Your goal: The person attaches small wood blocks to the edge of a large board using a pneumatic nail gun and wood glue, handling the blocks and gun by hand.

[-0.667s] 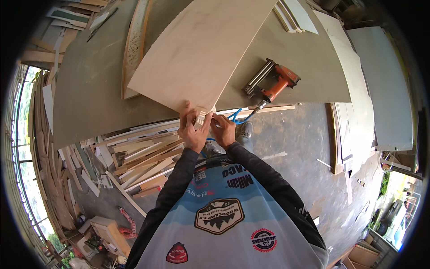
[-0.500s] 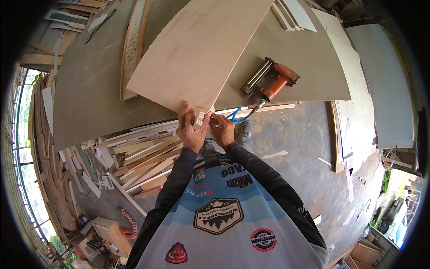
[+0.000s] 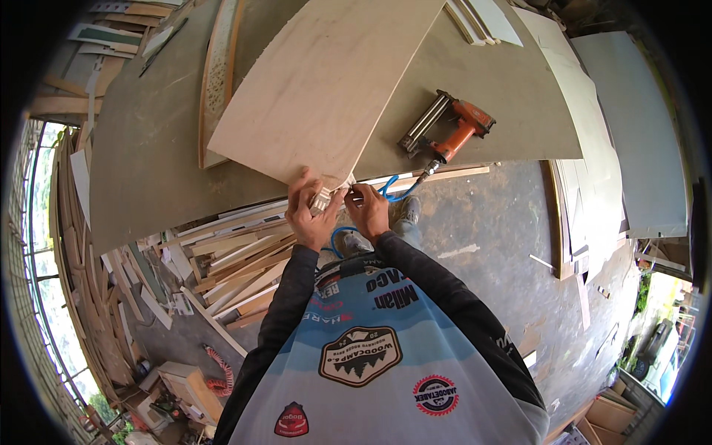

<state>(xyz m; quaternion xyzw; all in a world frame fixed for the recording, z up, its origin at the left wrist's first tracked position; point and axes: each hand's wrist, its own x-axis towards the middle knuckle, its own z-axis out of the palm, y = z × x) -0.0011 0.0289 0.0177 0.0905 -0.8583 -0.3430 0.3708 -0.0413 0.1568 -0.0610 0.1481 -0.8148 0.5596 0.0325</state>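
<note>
- Far left: barred window (image 3: 46, 256), long wood boards (image 3: 70, 222) leaning just beside it.
- Big grey-brown sheet (image 3: 144, 185) forms the work surface, spanning left to right of center.
- Narrow wood-edged panel (image 3: 217, 89) lies on it, partly under the plywood panel.
- Below the sheet's near edge: pile of wood strips (image 3: 248, 271); red coiled hose (image 3: 220, 371) on floor, lower left.
- Pale plywood panel (image 3: 319, 89) lies slantwise on the sheet, near corner at the sheet's front edge, between the hands.
- Left hand (image 3: 305, 222): thumb and fingers clamped on small striped wood block (image 3: 321, 199), right by the panel's near edge; one fingertip reaches onto the panel.
- Right hand (image 3: 371, 213): fingers bent, tips together at the panel's near corner, close to left thumb; can't tell if they pinch anything.
- Blue air hose (image 3: 393, 194) runs just right of the right hand, up to the nailer.
- Orange-and-black pneumatic nailer (image 3: 463, 133) lies on its side on the sheet, right of the plywood panel, apart from both hands.
- Top: short stacked strips (image 3: 472, 22).
- Right: white sheets (image 3: 593, 178), then large grey panel (image 3: 630, 133).
</note>
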